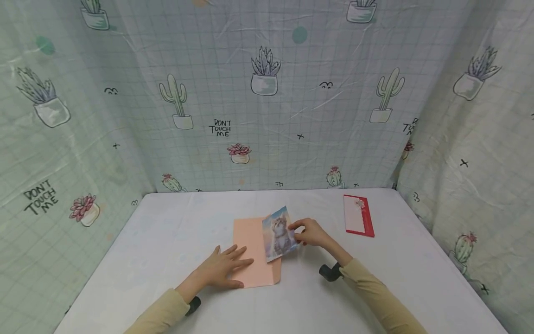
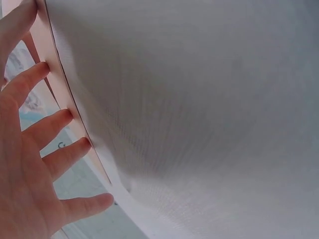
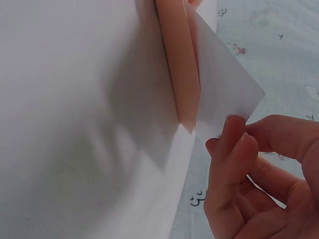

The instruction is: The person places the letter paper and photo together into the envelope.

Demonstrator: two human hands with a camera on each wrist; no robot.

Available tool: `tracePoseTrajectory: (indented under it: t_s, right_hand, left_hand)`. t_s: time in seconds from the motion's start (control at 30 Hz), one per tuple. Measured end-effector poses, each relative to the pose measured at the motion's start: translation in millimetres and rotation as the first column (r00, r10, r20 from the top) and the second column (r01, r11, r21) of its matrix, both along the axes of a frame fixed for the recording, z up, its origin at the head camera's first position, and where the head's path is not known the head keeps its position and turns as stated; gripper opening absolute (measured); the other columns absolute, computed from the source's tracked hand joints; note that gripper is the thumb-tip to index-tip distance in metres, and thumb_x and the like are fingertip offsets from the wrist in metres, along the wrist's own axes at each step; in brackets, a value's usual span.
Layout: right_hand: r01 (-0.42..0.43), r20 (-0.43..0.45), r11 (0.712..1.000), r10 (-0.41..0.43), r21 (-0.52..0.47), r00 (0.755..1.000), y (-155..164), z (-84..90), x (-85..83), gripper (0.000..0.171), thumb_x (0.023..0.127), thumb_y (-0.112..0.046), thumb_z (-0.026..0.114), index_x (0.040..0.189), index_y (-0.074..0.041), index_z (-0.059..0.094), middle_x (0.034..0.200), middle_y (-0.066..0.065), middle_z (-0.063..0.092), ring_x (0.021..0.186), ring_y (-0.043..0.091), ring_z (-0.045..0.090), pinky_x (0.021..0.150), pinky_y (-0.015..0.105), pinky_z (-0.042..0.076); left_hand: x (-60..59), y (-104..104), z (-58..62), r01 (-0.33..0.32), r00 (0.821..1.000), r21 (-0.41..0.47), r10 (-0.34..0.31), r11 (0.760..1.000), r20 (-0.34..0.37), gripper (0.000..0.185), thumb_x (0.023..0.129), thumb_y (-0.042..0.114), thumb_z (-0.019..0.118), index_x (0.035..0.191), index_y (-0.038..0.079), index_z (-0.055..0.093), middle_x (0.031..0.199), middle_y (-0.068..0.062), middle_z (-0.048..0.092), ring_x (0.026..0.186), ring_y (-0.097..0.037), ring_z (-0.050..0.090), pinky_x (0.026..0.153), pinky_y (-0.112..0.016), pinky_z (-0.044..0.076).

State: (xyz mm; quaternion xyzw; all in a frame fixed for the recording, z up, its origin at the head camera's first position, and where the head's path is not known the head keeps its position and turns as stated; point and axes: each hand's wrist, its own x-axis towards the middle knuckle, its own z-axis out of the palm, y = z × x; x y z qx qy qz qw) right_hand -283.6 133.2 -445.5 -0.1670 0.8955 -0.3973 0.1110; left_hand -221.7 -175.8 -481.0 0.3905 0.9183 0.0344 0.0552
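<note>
A peach envelope [image 1: 250,232] lies on the white table, its side flap showing at the lower right. My left hand [image 1: 221,268] rests on its left part with fingers spread; the left wrist view shows the fingertips [image 2: 82,144] along the envelope's edge. Between the fingers and thumb of my right hand [image 1: 310,232] is the right edge of a kitten picture card [image 1: 278,234]. The card is tilted and overlaps the envelope's right side. From the right wrist, the card's plain pale back [image 3: 224,79] shows beside the envelope's peach edge [image 3: 182,64].
A red and pink card with a flower decoration [image 1: 356,215] lies at the right back of the white table [image 1: 179,232]. Cloth printed with cacti [image 1: 264,74] hangs behind and along both sides. Dark camera mounts [image 1: 329,272] sit under the wrists.
</note>
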Motion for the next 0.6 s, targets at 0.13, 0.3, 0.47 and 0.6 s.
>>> tracePoseTrajectory:
  t_s: [0.13, 0.3, 0.47, 0.6]
  right_hand:
    - [-0.022, -0.023, 0.999, 0.023, 0.043, 0.999, 4, 3.4, -6.5, 0.028, 0.080, -0.002, 0.055, 0.107, -0.003, 0.063, 0.106, 0.016, 0.063, 0.052, 0.011, 0.053, 0.046, 0.023, 0.042]
    - [-0.051, -0.024, 0.994, 0.053, 0.093, 0.998, 7, 10.7, -12.8, 0.028, 0.080, -0.002, 0.055, 0.106, -0.003, 0.064, 0.105, 0.016, 0.064, 0.043, 0.007, 0.044, 0.043, 0.021, 0.040]
    - [-0.057, -0.025, 0.990, 0.061, 0.130, 0.998, 7, 20.1, -15.4, 0.028, 0.079, -0.003, 0.055, 0.106, -0.002, 0.064, 0.106, 0.017, 0.064, 0.040, 0.008, 0.041, 0.041, 0.022, 0.039]
    - [-0.041, -0.058, 0.989, 0.050, 0.141, 0.997, 6, 20.3, -13.2, 0.028, 0.079, -0.004, 0.058, 0.107, -0.001, 0.063, 0.105, 0.016, 0.064, 0.044, 0.007, 0.045, 0.043, 0.022, 0.041]
  left_hand:
    - [-0.1, 0, -0.7, -0.001, 1.000, 0.005, 0.001, 1.000, 0.006, 0.065, 0.079, 0.061, 0.049, 0.135, 0.030, 0.038, 0.144, -0.010, 0.032, 0.131, -0.037, 0.030, 0.090, -0.070, 0.026]
    - [0.7, -1, -0.8, -0.002, 1.000, 0.018, 0.002, 1.000, 0.009, 0.065, 0.079, 0.062, 0.048, 0.135, 0.031, 0.037, 0.144, -0.011, 0.032, 0.131, -0.037, 0.031, 0.090, -0.070, 0.026]
    - [3.3, -2, 0.0, 0.020, 1.000, 0.082, -0.020, 0.996, -0.012, 0.063, 0.080, 0.062, 0.046, 0.136, 0.033, 0.036, 0.143, -0.012, 0.034, 0.129, -0.040, 0.032, 0.087, -0.072, 0.025]
    - [3.7, -2, 0.1, 0.024, 0.999, 0.092, -0.022, 0.995, -0.024, 0.063, 0.081, 0.063, 0.044, 0.136, 0.034, 0.035, 0.142, -0.013, 0.034, 0.128, -0.040, 0.033, 0.087, -0.072, 0.025]
